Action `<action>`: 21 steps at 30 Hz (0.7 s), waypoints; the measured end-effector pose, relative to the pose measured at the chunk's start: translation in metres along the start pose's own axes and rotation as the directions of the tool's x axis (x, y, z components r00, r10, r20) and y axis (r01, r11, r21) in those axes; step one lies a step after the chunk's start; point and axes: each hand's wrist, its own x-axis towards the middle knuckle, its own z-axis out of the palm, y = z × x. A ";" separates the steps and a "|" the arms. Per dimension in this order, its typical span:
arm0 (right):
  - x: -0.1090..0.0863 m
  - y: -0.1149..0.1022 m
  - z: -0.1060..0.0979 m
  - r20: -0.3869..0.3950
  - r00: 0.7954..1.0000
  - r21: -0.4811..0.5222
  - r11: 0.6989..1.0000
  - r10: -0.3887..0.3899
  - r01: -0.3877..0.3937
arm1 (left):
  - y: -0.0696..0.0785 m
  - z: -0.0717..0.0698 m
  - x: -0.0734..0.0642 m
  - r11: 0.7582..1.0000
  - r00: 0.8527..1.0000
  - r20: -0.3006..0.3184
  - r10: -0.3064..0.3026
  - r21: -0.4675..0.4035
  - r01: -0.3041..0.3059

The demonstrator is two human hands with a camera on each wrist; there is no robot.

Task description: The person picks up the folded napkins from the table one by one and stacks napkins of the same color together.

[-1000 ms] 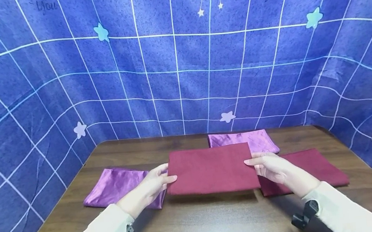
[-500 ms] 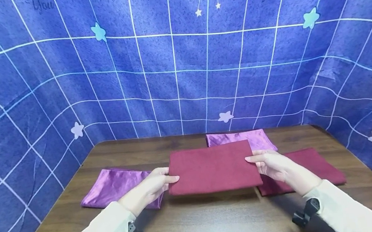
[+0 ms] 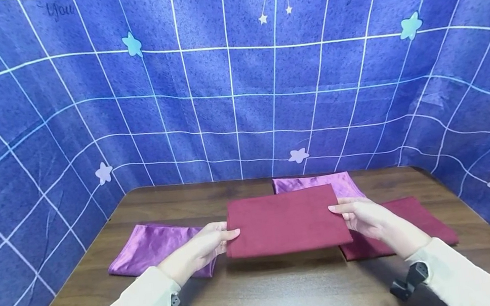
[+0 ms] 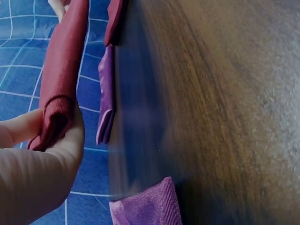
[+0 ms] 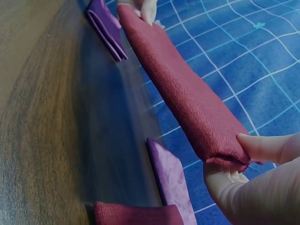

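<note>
A folded dark red cloth (image 3: 286, 222) is held up over the table between both hands. My left hand (image 3: 206, 244) pinches its left edge, thumb on top and fingers underneath. At the opposite edge my right hand (image 3: 365, 217) grips it the same way. The left wrist view shows the folded layers of the red cloth (image 4: 63, 70) between thumb and fingers. In the right wrist view the red cloth (image 5: 183, 89) stretches away from the right hand (image 5: 258, 178) toward the left one, clear of the tabletop.
On the wooden table (image 3: 262, 294) lie a folded purple satin cloth (image 3: 155, 248) at the left, another purple cloth (image 3: 317, 182) at the back, and a second folded red cloth (image 3: 411, 222) at the right. A blue gridded curtain (image 3: 235, 72) surrounds the table's back and sides.
Both hands and the held red cloth have shifted slightly to the right. The cloth's right end has risen a little. The other cloths stay where they were.
</note>
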 end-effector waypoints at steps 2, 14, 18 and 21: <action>-0.001 -0.001 -0.002 -0.010 1.000 -0.005 1.000 -0.002 0.002 | 0.001 0.001 0.000 1.000 1.000 0.002 -0.006 0.026 0.006; -0.005 -0.002 -0.010 -0.020 1.000 -0.014 1.000 -0.008 0.008 | 0.003 0.012 0.001 0.988 0.997 -0.068 -0.032 0.146 0.042; -0.006 -0.002 -0.012 -0.011 1.000 0.007 1.000 -0.011 0.011 | 0.003 0.015 0.002 0.982 0.994 -0.105 -0.041 0.180 0.059; -0.008 -0.003 -0.012 0.002 1.000 0.018 1.000 -0.015 0.015 | 0.003 0.016 0.003 0.978 0.993 -0.113 -0.033 0.203 0.056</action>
